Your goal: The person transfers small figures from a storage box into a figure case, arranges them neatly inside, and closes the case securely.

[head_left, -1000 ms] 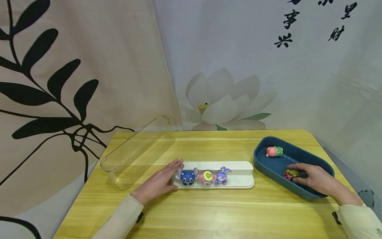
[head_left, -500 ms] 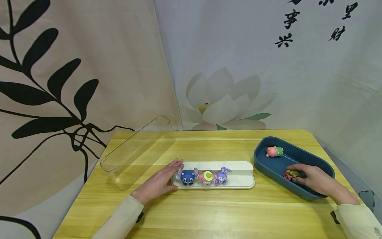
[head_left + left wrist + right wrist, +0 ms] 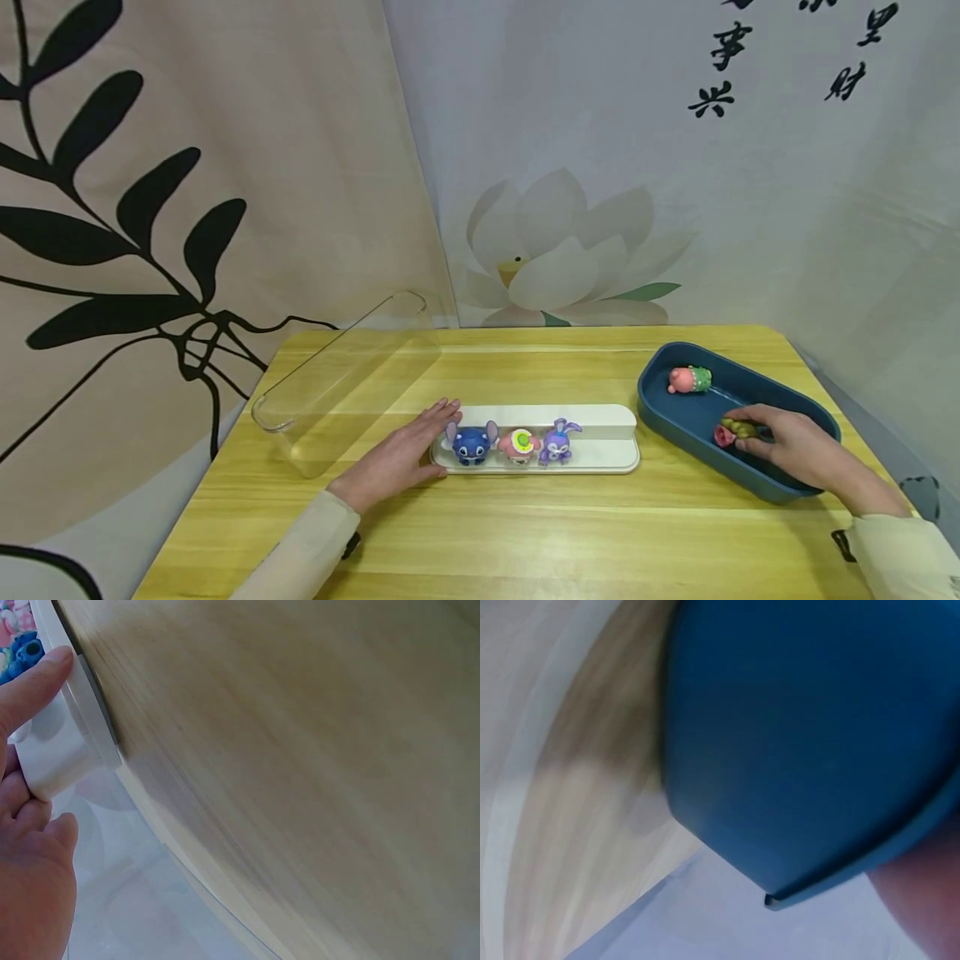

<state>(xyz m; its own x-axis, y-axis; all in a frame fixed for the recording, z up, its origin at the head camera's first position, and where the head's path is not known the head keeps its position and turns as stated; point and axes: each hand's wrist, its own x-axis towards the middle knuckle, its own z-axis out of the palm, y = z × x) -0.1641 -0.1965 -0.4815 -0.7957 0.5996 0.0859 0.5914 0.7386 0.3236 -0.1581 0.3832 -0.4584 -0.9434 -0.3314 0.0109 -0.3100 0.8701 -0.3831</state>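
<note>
Fingers of R hand [image 3: 798, 454] pinching olive/pink fig. [image 3: 738, 430] in blue tray [image 3: 757, 395], L hand [image 3: 407, 457] gripping white base [image 3: 603, 456] by L end.

Before you: white tray [image 3: 603, 455]; on it, blue figure [image 3: 472, 447], pink figure [image 3: 517, 450] with white and yellow-green rings, purple figure [image 3: 557, 445]; right of it, dark-blue bin [image 3: 738, 397], pink-and-green figure [image 3: 690, 380], your rose-and-olive figure [image 3: 734, 431]; beneath it, yellow table [image 3: 540, 533], wood-grain pattern
</note>
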